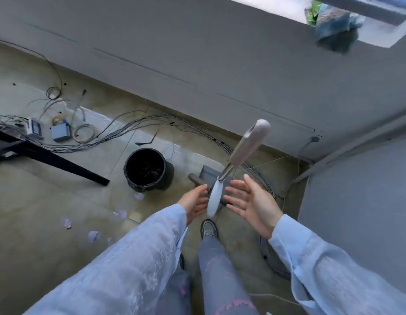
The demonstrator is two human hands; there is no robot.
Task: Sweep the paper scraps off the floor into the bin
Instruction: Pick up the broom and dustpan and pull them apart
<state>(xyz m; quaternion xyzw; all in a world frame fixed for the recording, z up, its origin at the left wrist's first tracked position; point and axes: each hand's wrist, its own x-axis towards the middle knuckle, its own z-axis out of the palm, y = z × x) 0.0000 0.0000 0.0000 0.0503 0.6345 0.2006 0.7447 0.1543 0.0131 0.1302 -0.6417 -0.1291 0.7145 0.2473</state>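
Observation:
Two long handles rise toward me between my hands: a white one [214,198] and, higher, a grey one on a metal shaft [249,144]. Below them on the floor lies a grey dustpan [209,172]. My left hand [194,202] is open just left of the white handle, fingertips close to it. My right hand [252,202] is open to its right, fingers spread and holding nothing. A black bin [147,169] lined with a black bag stands left of the dustpan. Pale purple paper scraps [121,213] lie scattered on the floor left of my left sleeve.
Bundled cables [120,128] run along the floor by the grey wall, with small blue boxes [60,133] among them. A black table leg [61,163] slants at the left. A grey cabinet [356,201] stands at the right. My shoe [209,228] is under the handles.

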